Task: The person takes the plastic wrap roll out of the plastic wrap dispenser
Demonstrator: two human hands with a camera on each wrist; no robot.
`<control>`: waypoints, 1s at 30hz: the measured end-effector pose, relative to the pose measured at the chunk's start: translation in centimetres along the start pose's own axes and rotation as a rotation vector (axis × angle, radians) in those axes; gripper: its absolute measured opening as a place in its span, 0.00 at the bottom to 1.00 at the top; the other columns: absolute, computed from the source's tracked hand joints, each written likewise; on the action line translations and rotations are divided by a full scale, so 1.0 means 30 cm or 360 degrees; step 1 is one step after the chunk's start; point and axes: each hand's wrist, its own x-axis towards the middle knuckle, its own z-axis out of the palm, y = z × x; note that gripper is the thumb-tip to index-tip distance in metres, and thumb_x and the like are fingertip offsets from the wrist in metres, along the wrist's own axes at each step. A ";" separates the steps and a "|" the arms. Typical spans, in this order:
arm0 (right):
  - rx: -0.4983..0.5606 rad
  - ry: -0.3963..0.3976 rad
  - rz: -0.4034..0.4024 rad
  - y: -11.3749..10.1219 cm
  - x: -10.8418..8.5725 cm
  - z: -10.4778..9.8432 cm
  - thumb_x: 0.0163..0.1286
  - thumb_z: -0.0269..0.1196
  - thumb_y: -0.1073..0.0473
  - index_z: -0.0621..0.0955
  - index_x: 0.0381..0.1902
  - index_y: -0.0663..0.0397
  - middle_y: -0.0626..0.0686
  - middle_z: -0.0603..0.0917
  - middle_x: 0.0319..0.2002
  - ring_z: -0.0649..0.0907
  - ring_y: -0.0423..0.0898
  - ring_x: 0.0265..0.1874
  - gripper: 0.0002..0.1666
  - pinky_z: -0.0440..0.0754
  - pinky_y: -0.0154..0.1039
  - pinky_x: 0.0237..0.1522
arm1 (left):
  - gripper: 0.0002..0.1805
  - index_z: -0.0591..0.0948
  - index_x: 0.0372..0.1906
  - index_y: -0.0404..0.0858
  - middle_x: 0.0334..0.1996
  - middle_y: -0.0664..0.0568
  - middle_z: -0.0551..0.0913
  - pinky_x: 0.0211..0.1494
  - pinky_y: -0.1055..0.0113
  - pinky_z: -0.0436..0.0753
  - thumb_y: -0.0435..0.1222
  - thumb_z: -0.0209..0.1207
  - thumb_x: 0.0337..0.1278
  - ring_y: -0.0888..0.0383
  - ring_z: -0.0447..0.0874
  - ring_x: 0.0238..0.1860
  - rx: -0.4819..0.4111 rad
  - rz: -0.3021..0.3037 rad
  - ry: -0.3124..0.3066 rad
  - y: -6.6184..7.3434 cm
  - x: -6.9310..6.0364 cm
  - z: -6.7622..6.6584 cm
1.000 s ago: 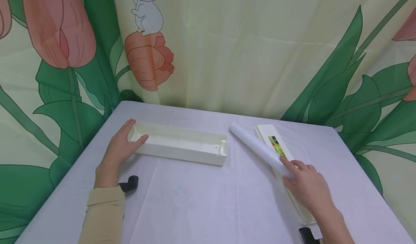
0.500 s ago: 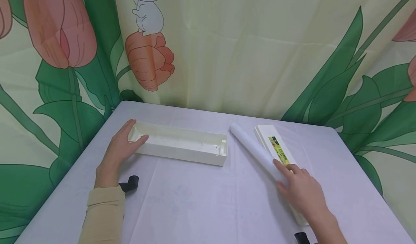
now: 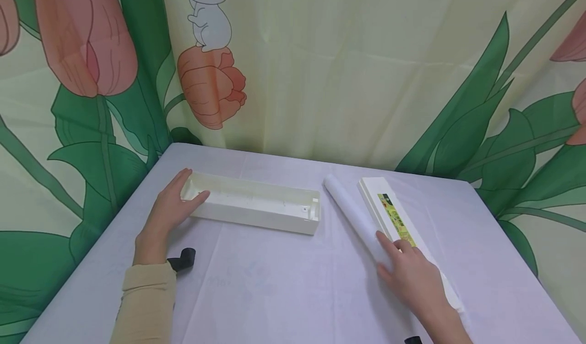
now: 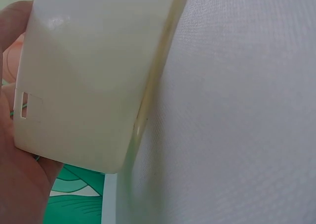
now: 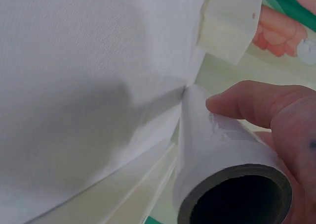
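Note:
A long white open-topped plastic box [image 3: 256, 220] lies across the table's left middle. My left hand [image 3: 168, 210] grips its left end, thumb over the near side and fingers at the far side; the left wrist view shows the box's outer wall [image 4: 89, 80] close up. My right hand [image 3: 412, 279] holds the near part of a cling film roll [image 3: 351, 211], thumb on one side, other fingers partly hidden. The roll slants away from me, its far end low by the table. Its hollow cardboard core [image 5: 185, 204] faces the right wrist camera.
A long white lid-like strip [image 3: 377, 187] with a yellow-green label [image 3: 397, 222] lies right of the roll, partly under my right hand. A white cloth covers the table [image 3: 256, 283]. Behind hangs a flower-printed curtain [image 3: 320, 79].
My right hand has moved left and toward me, swinging the roll's near end left, off the labelled strip. More of that strip shows now. My left hand and the box stay put.

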 end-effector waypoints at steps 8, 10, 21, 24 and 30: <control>0.0021 -0.0157 0.0083 -0.043 0.005 0.008 0.57 0.71 0.57 0.75 0.66 0.58 0.63 0.83 0.39 0.78 0.51 0.23 0.38 0.76 0.46 0.17 | 0.51 0.52 0.80 0.33 0.79 0.36 0.51 0.74 0.35 0.55 0.58 0.58 0.66 0.35 0.49 0.77 0.0003 -0.0005 -0.0016 -0.005 0.004 0.004; 0.0033 -0.0191 0.0098 -0.047 0.006 0.016 0.57 0.71 0.57 0.74 0.66 0.59 0.62 0.82 0.36 0.75 0.49 0.19 0.39 0.73 0.44 0.15 | 0.51 0.52 0.80 0.34 0.79 0.36 0.51 0.74 0.36 0.55 0.58 0.58 0.66 0.35 0.49 0.77 0.0000 -0.0006 -0.0017 -0.008 0.005 0.006; 0.0072 -0.0348 0.0155 -0.073 0.003 0.044 0.57 0.70 0.58 0.68 0.70 0.60 0.61 0.80 0.36 0.72 0.47 0.17 0.43 0.71 0.41 0.13 | 0.51 0.52 0.80 0.34 0.79 0.37 0.51 0.74 0.36 0.55 0.59 0.59 0.65 0.36 0.49 0.77 -0.0009 -0.0011 -0.0011 -0.009 0.004 0.006; 0.0071 -0.0379 0.0169 -0.082 0.006 0.045 0.57 0.70 0.58 0.67 0.70 0.60 0.61 0.79 0.35 0.73 0.47 0.18 0.44 0.71 0.41 0.13 | 0.51 0.52 0.80 0.35 0.79 0.38 0.51 0.74 0.36 0.55 0.59 0.59 0.65 0.37 0.48 0.77 -0.0013 -0.0026 -0.0013 -0.006 0.003 0.005; 0.0081 -0.0415 0.0202 -0.093 0.008 0.045 0.58 0.71 0.58 0.65 0.72 0.62 0.61 0.78 0.35 0.74 0.47 0.19 0.46 0.72 0.41 0.14 | 0.51 0.52 0.80 0.35 0.79 0.37 0.51 0.74 0.36 0.56 0.59 0.59 0.65 0.36 0.49 0.77 -0.0012 -0.0024 -0.0008 -0.006 0.001 0.003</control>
